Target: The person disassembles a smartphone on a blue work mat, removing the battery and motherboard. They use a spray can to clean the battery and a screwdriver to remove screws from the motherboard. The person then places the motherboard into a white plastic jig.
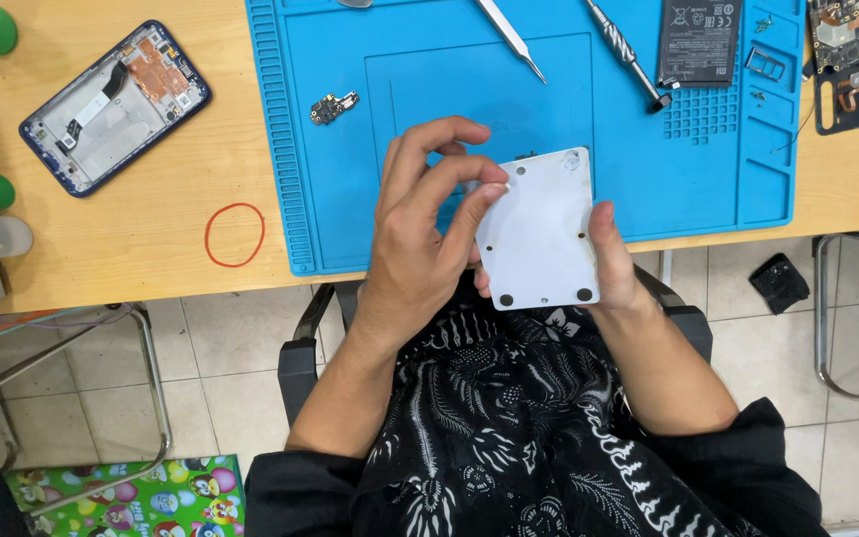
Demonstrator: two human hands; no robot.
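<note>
I hold a white rectangular plate (539, 234) with black round feet and small holes at its corners, over the near edge of the blue work mat (449, 89). My left hand (428, 229) pinches the plate's left edge with thumb and fingers. My right hand (610, 261) grips the plate's right edge from behind, mostly hidden by it.
On the mat lie tweezers (511, 36), a screwdriver (628, 52), a black phone battery (700, 40), a small circuit part (333, 105) and a tray piece (766, 64). An opened phone frame (116, 104) and a red rubber band (235, 235) lie on the wooden table; another phone board (855, 60) sits far right.
</note>
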